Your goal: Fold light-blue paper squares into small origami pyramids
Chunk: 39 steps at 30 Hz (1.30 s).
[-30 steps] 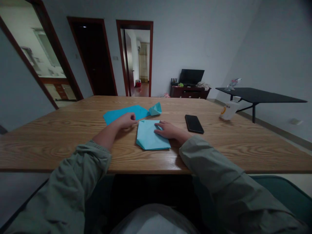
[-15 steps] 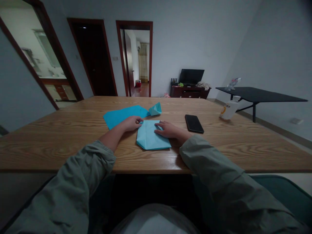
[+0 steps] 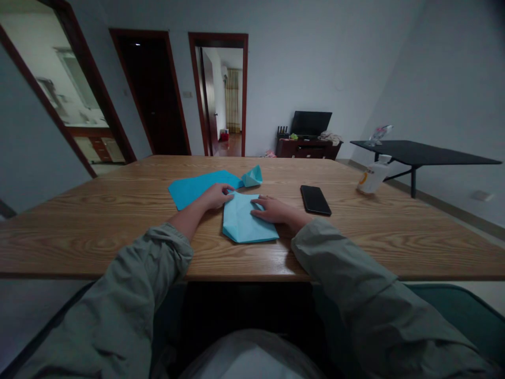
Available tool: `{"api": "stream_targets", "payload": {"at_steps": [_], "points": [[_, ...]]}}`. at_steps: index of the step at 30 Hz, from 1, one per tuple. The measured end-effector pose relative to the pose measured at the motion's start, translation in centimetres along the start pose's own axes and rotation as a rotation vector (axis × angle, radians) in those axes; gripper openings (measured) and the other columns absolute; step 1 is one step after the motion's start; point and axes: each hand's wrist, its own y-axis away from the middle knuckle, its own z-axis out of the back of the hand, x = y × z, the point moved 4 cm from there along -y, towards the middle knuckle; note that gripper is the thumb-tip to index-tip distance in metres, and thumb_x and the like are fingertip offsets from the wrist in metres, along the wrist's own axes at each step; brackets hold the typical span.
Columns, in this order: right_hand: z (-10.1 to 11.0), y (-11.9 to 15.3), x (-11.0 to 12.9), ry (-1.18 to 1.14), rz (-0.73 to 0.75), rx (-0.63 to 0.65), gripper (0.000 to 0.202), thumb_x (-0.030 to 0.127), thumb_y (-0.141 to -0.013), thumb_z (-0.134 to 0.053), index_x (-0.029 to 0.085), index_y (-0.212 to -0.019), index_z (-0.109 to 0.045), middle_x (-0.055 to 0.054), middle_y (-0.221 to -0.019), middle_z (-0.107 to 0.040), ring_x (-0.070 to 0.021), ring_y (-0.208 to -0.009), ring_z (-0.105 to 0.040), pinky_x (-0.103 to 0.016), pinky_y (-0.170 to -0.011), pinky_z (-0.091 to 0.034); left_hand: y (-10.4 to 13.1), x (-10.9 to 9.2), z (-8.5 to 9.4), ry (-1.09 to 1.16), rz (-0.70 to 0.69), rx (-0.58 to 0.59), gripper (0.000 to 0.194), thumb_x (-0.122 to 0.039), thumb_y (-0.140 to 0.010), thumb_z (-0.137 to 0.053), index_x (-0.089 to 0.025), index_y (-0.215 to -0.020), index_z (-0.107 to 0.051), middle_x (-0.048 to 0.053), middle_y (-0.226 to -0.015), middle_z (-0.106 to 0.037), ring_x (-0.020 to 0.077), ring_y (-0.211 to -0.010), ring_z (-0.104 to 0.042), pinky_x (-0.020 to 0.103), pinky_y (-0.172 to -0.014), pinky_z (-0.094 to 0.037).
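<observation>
A light blue folded paper (image 3: 248, 223) lies on the wooden table in front of me, its lower left corner slanted by a fold. My left hand (image 3: 218, 196) pinches its upper left corner between thumb and fingers. Spread over the upper right part of the paper, the fingers of my right hand (image 3: 270, 209) rest flat on it. Behind my left hand is a brighter blue sheet (image 3: 197, 185), lying flat. A small folded blue paper piece (image 3: 253, 177) stands at that sheet's right end, beyond the folded paper.
On the wooden table (image 3: 118, 226), a black phone (image 3: 315, 200) lies right of my right hand. A white bottle-like container (image 3: 372, 178) stands farther right. Beyond are a black table (image 3: 422, 152) and a television (image 3: 311, 124) on a dark cabinet.
My left hand has shifted slightly up and to the right along the paper's upper left corner. My right hand stays flat on the paper.
</observation>
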Motion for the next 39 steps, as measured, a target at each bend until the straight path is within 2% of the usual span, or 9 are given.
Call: {"api": "stream_targets", "payload": {"at_steps": [8,15,19,23,26,30,33,36,39], "points": [[0.0,0.0,-0.1,0.006,0.027,-0.067,0.061,0.056,-0.090,-0.047,0.021,-0.139,-0.048,-0.014,-0.143,-0.045,-0.0298,-0.128,-0.045,-0.039,-0.107,-0.032,0.2,0.2,0.5,-0.023,0.003,-0.106,0.037,-0.028,-0.084,-0.050,-0.019,-0.118,-0.062,0.001,-0.079,-0.065,0.0114,-0.063,-0.055,0.021,-0.056,-0.039],[0.5,0.2,0.1,0.070,0.060,-0.183,0.052,0.048,-0.090,-0.052,0.020,-0.133,-0.054,-0.015,-0.135,-0.052,-0.0292,-0.118,-0.053,-0.039,-0.100,-0.038,0.5,-0.7,0.6,-0.193,-0.009,-0.135,0.032,-0.024,-0.084,-0.047,-0.018,-0.109,-0.067,0.004,-0.087,-0.069,0.0135,-0.071,-0.058,0.022,-0.065,-0.042],[1.3,1.5,3.2,-0.015,0.227,-0.248,0.041,0.043,-0.090,-0.053,0.018,-0.122,-0.062,-0.013,-0.124,-0.059,-0.0251,-0.110,-0.057,-0.035,-0.096,-0.040,0.4,-0.2,0.5,-0.263,0.023,-0.134,0.032,-0.024,-0.084,-0.047,-0.020,-0.108,-0.068,0.005,-0.094,-0.071,0.0151,-0.078,-0.061,0.023,-0.072,-0.045],[1.2,2.6,7.2,-0.147,0.456,-0.176,0.038,0.047,-0.086,-0.060,0.017,-0.108,-0.068,-0.010,-0.111,-0.064,-0.0227,-0.101,-0.059,-0.034,-0.092,-0.041,0.3,0.6,0.2,-0.343,0.058,-0.107,0.031,-0.024,-0.082,-0.048,-0.023,-0.107,-0.068,0.005,-0.101,-0.071,0.0170,-0.085,-0.063,0.024,-0.075,-0.046],[1.0,2.9,8.3,-0.200,0.526,-0.135,0.041,0.051,-0.081,-0.065,0.016,-0.103,-0.069,-0.010,-0.104,-0.065,-0.0215,-0.094,-0.060,-0.033,-0.088,-0.042,0.2,0.9,0.1,-0.386,0.080,-0.086,0.030,-0.027,-0.082,-0.050,-0.026,-0.106,-0.068,0.004,-0.107,-0.070,0.0182,-0.092,-0.063,0.025,-0.077,-0.046],[1.1,3.3,8.1,-0.230,0.563,-0.100,0.042,0.050,-0.075,-0.071,0.016,-0.099,-0.069,-0.009,-0.101,-0.065,-0.0199,-0.089,-0.059,-0.031,-0.083,-0.043,0.2,1.4,0.1,-0.406,0.110,-0.062,0.030,-0.029,-0.082,-0.050,-0.028,-0.106,-0.068,0.004,-0.107,-0.070,0.0187,-0.093,-0.063,0.025,-0.078,-0.046],[1.0,3.4,8.0,-0.215,0.568,-0.098,0.030,0.035,-0.075,-0.071,0.015,-0.097,-0.069,-0.007,-0.098,-0.066,-0.0179,-0.084,-0.058,-0.028,-0.078,-0.043,0.1,1.6,0.1,-0.397,0.120,-0.054,0.030,-0.029,-0.081,-0.050,-0.028,-0.104,-0.069,0.003,-0.104,-0.071,0.0186,-0.091,-0.063,0.025,-0.076,-0.046],[0.9,3.3,7.8,-0.196,0.507,-0.134,0.016,0.023,-0.079,-0.061,0.016,-0.092,-0.068,-0.004,-0.089,-0.067,-0.0145,-0.074,-0.057,-0.025,-0.069,-0.040,0.0,1.7,0.1,-0.372,0.118,-0.056,0.029,-0.029,-0.080,-0.051,-0.028,-0.103,-0.069,0.004,-0.104,-0.070,0.0191,-0.092,-0.063,0.025,-0.076,-0.046],[1.3,3.3,7.6,-0.180,0.418,-0.223,0.017,0.020,-0.082,-0.055,0.018,-0.096,-0.065,-0.003,-0.087,-0.067,-0.0139,-0.072,-0.056,-0.024,-0.066,-0.037,0.0,1.8,0.1,-0.357,0.110,-0.061,0.029,-0.029,-0.080,-0.051,-0.027,-0.103,-0.070,0.005,-0.105,-0.070,0.0200,-0.091,-0.063,0.026,-0.077,-0.046]]}}
